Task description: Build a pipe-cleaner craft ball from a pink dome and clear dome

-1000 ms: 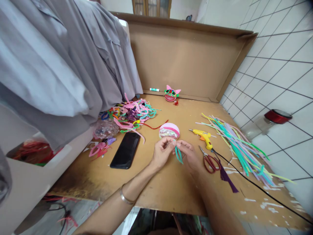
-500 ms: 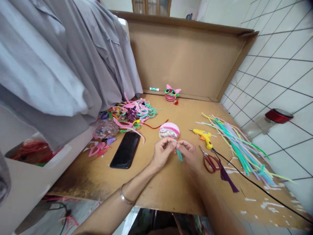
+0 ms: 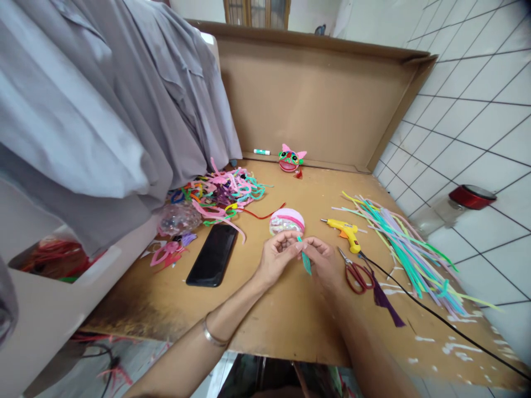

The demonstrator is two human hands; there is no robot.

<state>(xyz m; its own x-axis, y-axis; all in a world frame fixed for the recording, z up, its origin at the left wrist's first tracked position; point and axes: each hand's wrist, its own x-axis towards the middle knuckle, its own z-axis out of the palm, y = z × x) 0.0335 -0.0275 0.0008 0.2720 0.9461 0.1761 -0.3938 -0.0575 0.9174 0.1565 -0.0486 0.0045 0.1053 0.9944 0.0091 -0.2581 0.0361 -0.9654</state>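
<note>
A short teal pipe cleaner is pinched between the fingertips of both hands near the middle of the table. My left hand closes on its upper end, thumb against forefinger. My right hand grips it from the other side, and its lower part hangs down between the hands. Just behind the fingers sits a round pink and white piece with a shiny clear front, its lower edge partly hidden by my left hand. Neither hand touches it as far as I can see.
To the right lie a yellow glue gun, red-handled scissors, a purple tassel and a pipe cleaner bundle. A black phone and tangled pipe cleaners are on the left. A decorated animal head stands at the back.
My fingers have shifted slightly on the teal pipe cleaner, and a little more of its upper end shows between them. The things on the table have stayed in place.
</note>
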